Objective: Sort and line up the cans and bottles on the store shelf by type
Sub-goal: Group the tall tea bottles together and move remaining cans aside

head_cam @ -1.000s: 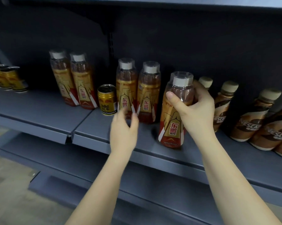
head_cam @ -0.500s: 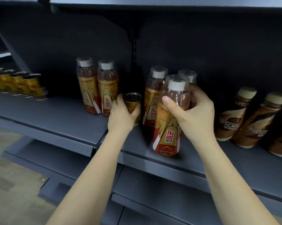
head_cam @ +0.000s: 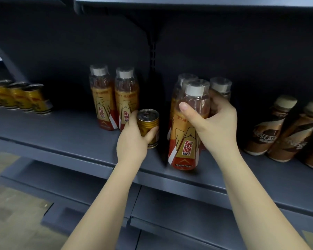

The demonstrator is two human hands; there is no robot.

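Observation:
My left hand [head_cam: 132, 141] is wrapped around a gold can [head_cam: 148, 126] that stands on the grey shelf [head_cam: 65, 130], just right of two orange energy-drink bottles [head_cam: 114, 98]. My right hand [head_cam: 213, 123] grips the neck of another orange bottle [head_cam: 186, 130] with a clear cap, near the shelf's front edge. Two more orange bottles [head_cam: 221, 87] stand right behind it, partly hidden. A row of gold cans [head_cam: 20, 96] lines the far left of the shelf. Brown coffee bottles [head_cam: 271, 127] stand at the right.
The dark back panel and an upright slotted post [head_cam: 153, 56] close off the rear. An upper shelf [head_cam: 188, 1] overhangs. A lower shelf [head_cam: 170, 204] juts out below, with floor [head_cam: 11, 213] at the lower left. Bare shelf surface lies between the can row and the two orange bottles.
My left hand reached forward and closed on the gold can. My right hand carried its orange bottle leftward, in front of the two standing bottles. The view has shifted left.

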